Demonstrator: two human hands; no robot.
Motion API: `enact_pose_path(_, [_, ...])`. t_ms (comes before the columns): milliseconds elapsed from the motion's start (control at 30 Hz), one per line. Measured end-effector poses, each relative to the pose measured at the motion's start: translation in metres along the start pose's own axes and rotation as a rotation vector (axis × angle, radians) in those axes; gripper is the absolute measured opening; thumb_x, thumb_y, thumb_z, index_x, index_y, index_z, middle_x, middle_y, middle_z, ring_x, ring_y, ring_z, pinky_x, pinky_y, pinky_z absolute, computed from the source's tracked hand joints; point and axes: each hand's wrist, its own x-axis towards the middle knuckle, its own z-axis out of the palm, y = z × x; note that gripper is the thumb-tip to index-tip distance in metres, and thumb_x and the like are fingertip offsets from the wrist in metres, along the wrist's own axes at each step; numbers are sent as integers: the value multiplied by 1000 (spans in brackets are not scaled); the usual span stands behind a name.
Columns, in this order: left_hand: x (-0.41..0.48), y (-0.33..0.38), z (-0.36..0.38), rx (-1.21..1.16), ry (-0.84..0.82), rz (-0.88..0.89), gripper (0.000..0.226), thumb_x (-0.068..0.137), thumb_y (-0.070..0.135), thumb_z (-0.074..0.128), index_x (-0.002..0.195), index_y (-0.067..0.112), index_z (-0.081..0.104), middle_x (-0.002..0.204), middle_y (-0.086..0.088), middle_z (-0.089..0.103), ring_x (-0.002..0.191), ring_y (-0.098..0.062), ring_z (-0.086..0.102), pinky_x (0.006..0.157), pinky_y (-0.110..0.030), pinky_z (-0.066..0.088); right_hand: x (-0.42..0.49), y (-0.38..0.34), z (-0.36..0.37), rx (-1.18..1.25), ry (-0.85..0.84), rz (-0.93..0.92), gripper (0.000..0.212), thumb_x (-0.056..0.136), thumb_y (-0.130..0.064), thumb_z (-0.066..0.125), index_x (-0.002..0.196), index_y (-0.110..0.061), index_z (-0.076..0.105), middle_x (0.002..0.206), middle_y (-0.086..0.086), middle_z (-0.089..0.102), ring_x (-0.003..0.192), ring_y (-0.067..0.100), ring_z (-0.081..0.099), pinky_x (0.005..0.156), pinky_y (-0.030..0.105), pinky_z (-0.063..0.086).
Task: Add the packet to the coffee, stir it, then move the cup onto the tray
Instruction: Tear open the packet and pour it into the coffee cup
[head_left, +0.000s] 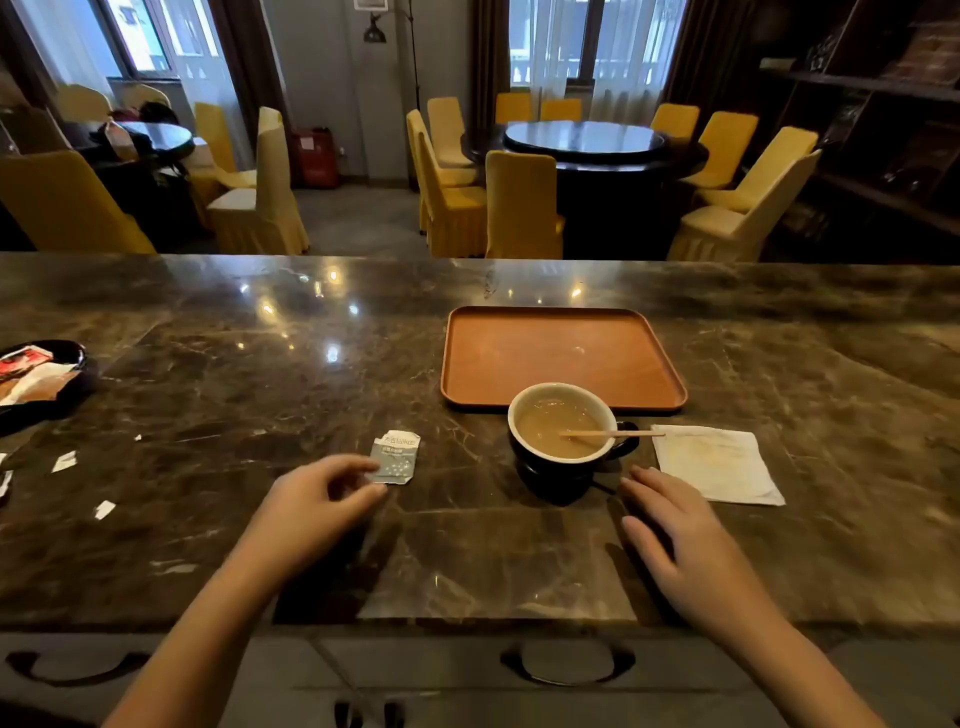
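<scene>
A dark cup (561, 467) with a white inside holds milky coffee and stands on the marble counter, just in front of the orange tray (561, 358). A wooden stir stick (613, 433) rests in the coffee and sticks out over the rim to the right. A small grey packet (396, 457), torn at the top, lies flat to the left of the cup. My left hand (317, 504) hovers by the packet, fingertips at its lower left corner, fingers apart. My right hand (680, 540) lies flat and open to the right of the cup, not touching it.
A white napkin (719, 462) lies right of the cup. A dark dish (47, 384) with used wrappers sits at the far left, with torn paper scraps (65, 461) near it. Beyond the counter's far edge stand yellow-covered chairs and round tables.
</scene>
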Motion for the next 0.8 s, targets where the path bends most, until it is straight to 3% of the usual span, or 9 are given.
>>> enact_pose_path(67, [21,-1,6,146,133,-48,39,80,33,65,115,21,58,102,1,64,88,-10,56,73,-25,43,1,1,9,-77,-83,-12,51,91,-33,48,138,-18,36,150,0,29,138,10,18,111,27,17])
enact_pose_path(167, [44,-3,19,277,191,-80,46,80,38,64,117,11,58,108,-10,62,96,-21,57,76,-33,47,-1,7,22,-170,-141,-35,57,92,-40,42,142,-18,26,155,0,18,141,11,8,115,30,13])
enact_pose_path(300, [54,-2,31,318,234,-82,40,78,40,65,109,16,61,106,-7,57,93,-19,54,68,-31,46,-3,9,24,-194,-81,-63,57,92,-42,41,141,-18,28,153,-1,23,141,10,12,113,28,13])
enact_pose_path(467, [53,3,40,235,288,-49,13,77,26,68,84,18,60,89,-3,57,82,-19,55,63,-32,43,-5,11,26,-177,-44,-71,56,91,-43,41,141,-19,30,152,-1,25,140,10,14,114,29,15])
enact_pose_path(567, [46,3,42,170,327,-23,9,78,22,68,77,20,59,82,-2,62,76,-18,56,60,-30,40,-6,11,26,-153,-19,-70,55,91,-43,42,140,-20,32,152,-2,28,140,10,16,114,30,19])
enact_pose_path(667, [33,7,41,109,370,27,10,76,21,70,73,22,61,74,2,63,71,-14,57,55,-26,39,-7,12,28,-121,27,-77,51,90,-39,48,135,-19,41,147,-1,36,138,11,24,111,31,25])
enact_pose_path(800, [10,24,37,-152,289,30,7,75,21,71,75,23,64,74,3,66,72,-13,62,65,-30,52,-12,7,23,44,182,-103,31,87,-21,59,117,-14,61,121,2,63,118,17,54,96,25,39])
